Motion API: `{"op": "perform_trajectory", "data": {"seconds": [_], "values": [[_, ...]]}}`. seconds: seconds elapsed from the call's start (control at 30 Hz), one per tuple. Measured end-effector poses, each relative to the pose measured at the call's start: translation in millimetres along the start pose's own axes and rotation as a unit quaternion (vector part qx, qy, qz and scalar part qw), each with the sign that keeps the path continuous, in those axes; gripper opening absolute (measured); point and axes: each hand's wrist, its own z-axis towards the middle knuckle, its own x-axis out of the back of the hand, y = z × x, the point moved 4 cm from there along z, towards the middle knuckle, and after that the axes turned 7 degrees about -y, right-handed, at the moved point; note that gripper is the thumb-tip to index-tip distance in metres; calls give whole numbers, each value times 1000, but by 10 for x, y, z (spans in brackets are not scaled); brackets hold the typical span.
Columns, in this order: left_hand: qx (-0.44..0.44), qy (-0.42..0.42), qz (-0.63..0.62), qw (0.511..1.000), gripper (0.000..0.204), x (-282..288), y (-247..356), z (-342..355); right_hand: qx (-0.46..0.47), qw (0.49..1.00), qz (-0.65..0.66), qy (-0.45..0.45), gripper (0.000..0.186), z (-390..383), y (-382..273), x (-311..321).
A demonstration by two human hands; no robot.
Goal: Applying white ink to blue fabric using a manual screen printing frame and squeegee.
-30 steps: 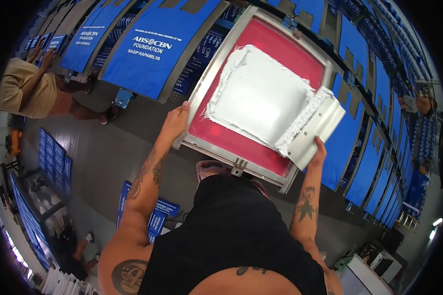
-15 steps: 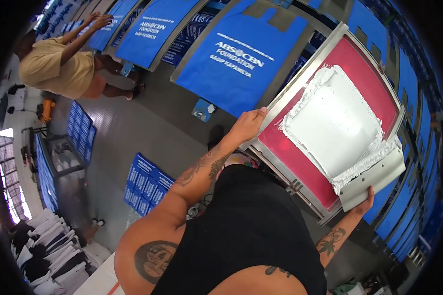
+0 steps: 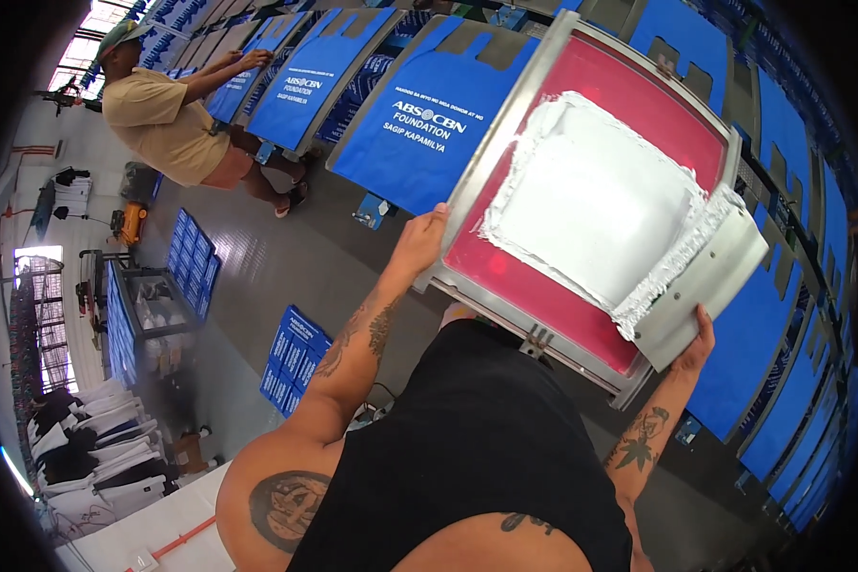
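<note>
A silver-framed printing screen (image 3: 491, 143) with red mesh lies tilted in front of me, a thick border of white ink (image 3: 596, 205) around its pale middle. My left hand (image 3: 421, 243) is closed on the left edge of the frame. At the screen's near right end lies a wide metal squeegee (image 3: 710, 286), its edge heaped with white ink. My right hand (image 3: 693, 345) grips its outer side, the thumb on top and the other fingers hidden beneath. Just left of the frame, a blue bag (image 3: 419, 124) with white print lies flat on a grey board, partly covered by the screen.
More blue bags on boards run in rows to the far left and down the right (image 3: 748, 334). A person in a tan shirt (image 3: 167, 124) works at the left row. Blue printed stacks (image 3: 291, 357) lie on the grey floor, and clothes (image 3: 105, 439) hang at lower left.
My hands, the screen and the squeegee have shifted left together, so the screen lies closer over the printed bag. The view has turned slightly, showing more of the other person. Both grips stay the same.
</note>
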Motion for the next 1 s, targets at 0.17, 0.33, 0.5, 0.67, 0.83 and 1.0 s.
{"op": "perform_trajectory", "data": {"seconds": [0.17,0.33,0.5,0.67,0.83,1.0], "values": [[-38,68,-18,997,59,376,-174,-210,-9,996,-76,-44,44,85,15,-376],[-4,60,-1,998,57,493,-343,-375,-20,989,-147,30,36,100,64,-413],[-22,70,8,997,59,626,-236,-244,-18,995,-85,-54,39,10,15,-820],[-42,37,51,997,61,554,0,-202,-21,996,-86,-9,43,-25,-8,-616],[-64,9,60,996,64,622,15,53,0,991,-129,28,42,-178,-80,-735],[-66,-16,68,995,64,568,22,107,-16,992,-119,31,35,-63,53,-525]]}}
